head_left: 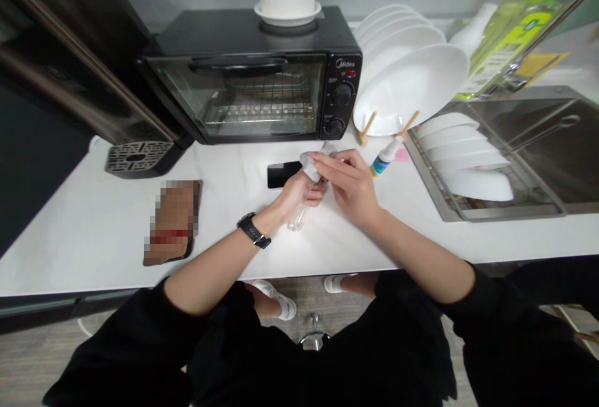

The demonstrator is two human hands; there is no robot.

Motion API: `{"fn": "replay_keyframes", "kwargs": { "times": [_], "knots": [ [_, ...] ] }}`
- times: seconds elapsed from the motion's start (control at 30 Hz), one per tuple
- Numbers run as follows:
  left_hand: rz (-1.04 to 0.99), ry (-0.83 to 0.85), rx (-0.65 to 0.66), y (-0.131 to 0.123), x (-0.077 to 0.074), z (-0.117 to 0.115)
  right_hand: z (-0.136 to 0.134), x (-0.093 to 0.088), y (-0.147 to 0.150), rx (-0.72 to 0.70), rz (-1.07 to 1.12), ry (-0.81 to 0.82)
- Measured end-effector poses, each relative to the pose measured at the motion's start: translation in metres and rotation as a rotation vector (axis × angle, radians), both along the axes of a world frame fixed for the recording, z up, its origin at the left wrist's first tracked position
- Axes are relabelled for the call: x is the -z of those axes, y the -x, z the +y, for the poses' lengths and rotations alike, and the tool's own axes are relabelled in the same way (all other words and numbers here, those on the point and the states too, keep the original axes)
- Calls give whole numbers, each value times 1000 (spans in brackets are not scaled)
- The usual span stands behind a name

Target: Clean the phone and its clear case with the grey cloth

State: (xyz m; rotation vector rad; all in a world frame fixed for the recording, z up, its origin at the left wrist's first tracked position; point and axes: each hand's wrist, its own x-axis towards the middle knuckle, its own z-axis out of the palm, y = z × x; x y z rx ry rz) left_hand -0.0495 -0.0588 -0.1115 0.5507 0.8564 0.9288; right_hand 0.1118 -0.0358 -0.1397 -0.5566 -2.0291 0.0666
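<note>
The left hand (pixel 299 191) grips a small clear bottle (pixel 299 207) just above the white table (pixel 93 226), fingers closed round its upper part. The bottle's long axis runs steeply, base low and toward the person, top tilted away toward the toaster oven (pixel 253 92). The right hand (pixel 350 185) comes in from the right and sits at the bottle's top, fingers pinched on a white cloth or wipe (pixel 311 163) that wraps the cap end; whether it also holds the cap I cannot tell. Both hands touch at that top, so neither is nearer.

Just behind the hands a black phone (pixel 281 174) lies flat. To the right, near the right hand but apart, a small white dropper bottle (pixel 386 157) with a blue label leans toward a rack of white plates (pixel 412 85). Farther right is a sink (pixel 538 145) with more dishes. A blurred card-like item (pixel 172 223) lies well to the left.
</note>
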Motion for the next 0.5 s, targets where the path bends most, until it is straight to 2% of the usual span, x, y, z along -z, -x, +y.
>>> {"fn": "replay_keyframes", "kwargs": {
  "times": [0.27,0.4,0.5],
  "knots": [
    [-2,-94,35,1,-1,-6,6,-2,-2,107,73,-59],
    [17,-43,-19,0,5,-2,-3,-5,1,29,43,-63],
    [33,-70,-72,2,9,-1,-15,-7,6,-102,-13,-97]
  ]
}}
